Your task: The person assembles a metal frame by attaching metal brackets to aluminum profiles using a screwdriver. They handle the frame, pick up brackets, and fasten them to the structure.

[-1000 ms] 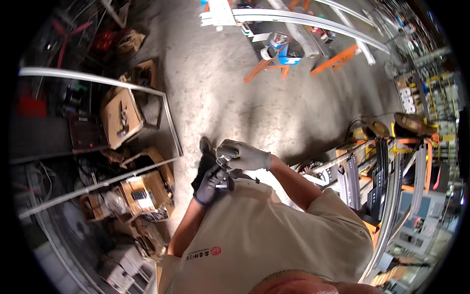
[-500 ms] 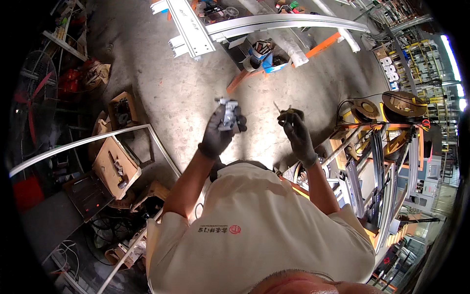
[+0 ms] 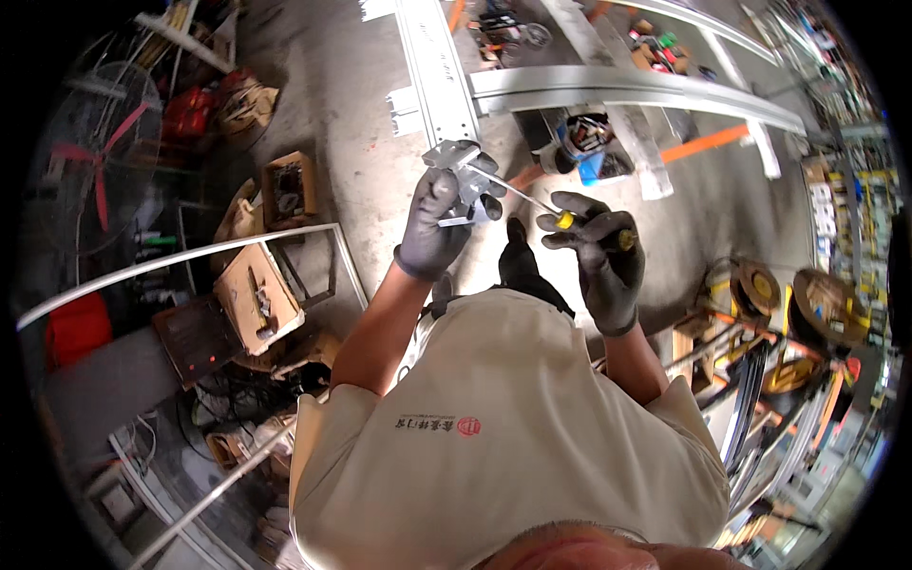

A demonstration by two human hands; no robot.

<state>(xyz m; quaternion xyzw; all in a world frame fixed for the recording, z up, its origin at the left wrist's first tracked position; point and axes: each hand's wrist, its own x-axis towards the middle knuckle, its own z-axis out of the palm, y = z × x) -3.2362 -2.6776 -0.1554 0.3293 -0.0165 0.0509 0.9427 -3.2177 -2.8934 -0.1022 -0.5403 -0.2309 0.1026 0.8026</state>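
Observation:
In a dark glove, my left hand is closed around a grey metal bracket-like part in front of my body. My right hand, gloved too, grips a screwdriver with a yellow handle. The screwdriver's thin shaft slants up and left, its tip reaching the metal part; whether it sits in a screw I cannot tell. Just beyond the left hand is the end of a white metal profile, part of a larger frame. My fingers hide some of the metal part and most of the screwdriver's handle.
A long crossing profile runs off to the right. Under it stand a bucket of small parts and a blue box. At left are a cardboard box, a thin white frame and a fan. Cable spools stand at right.
My view has shifted, and the profiles now appear nearer my hands. The screwdriver in my right hand has come over to the metal part in my left hand, its tip now against it.

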